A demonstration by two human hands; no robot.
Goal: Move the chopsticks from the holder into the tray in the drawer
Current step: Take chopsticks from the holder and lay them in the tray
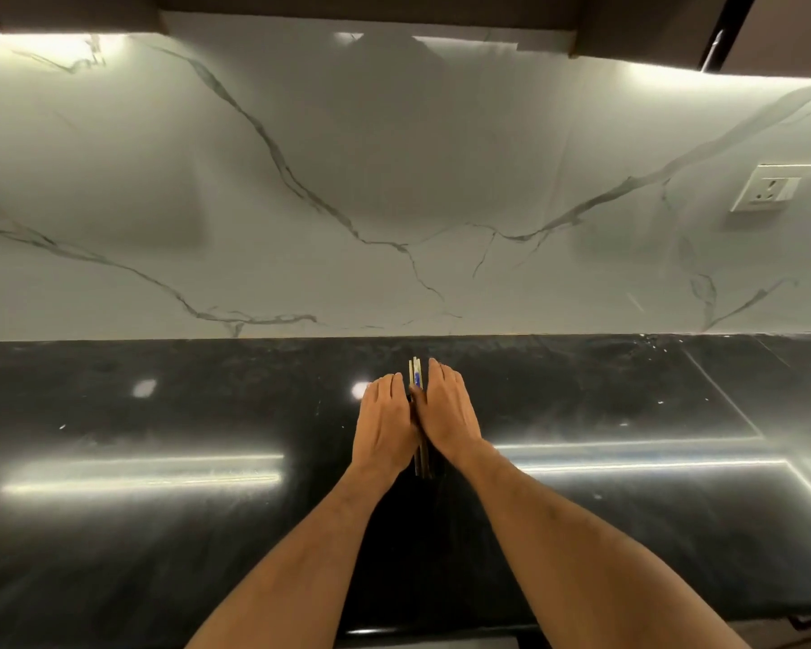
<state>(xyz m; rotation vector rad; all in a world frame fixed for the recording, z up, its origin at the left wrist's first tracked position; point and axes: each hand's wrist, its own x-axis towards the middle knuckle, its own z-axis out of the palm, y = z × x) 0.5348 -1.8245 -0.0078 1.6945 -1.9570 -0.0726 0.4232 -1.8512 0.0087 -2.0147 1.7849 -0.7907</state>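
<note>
Here, two bare hands press a bundle of chopsticks (416,374) between them over a glossy black countertop (160,414); the left hand (385,428) and the right hand (448,412) lie side by side, palms turned inward, fingers stretched forward and close together, clamping the sticks from either side rather than curling round them; the bundle runs lengthwise between the palms, its pale far ends, one marked with blue, poking out just beyond the fingertips, its darker near ends showing just behind the heels of the hands; whether the sticks touch the countertop or are lifted clear of it cannot be told; both forearms are bare and reach in from the bottom edge, meeting at the bundle; beyond the fingertips the countertop ends at a white marble-look wall (394,180) crossed by thin grey veins; far off to the right of the right hand, and higher on that wall, sits a white power socket (774,187); above the wall, dark cabinets (66,11) run across the top, with bright strip lighting under them; that light glares off the countertop in long streaks to the left of the left hand and to the right of the right hand; no holder, drawer or tray can be made out near the hands.
</note>
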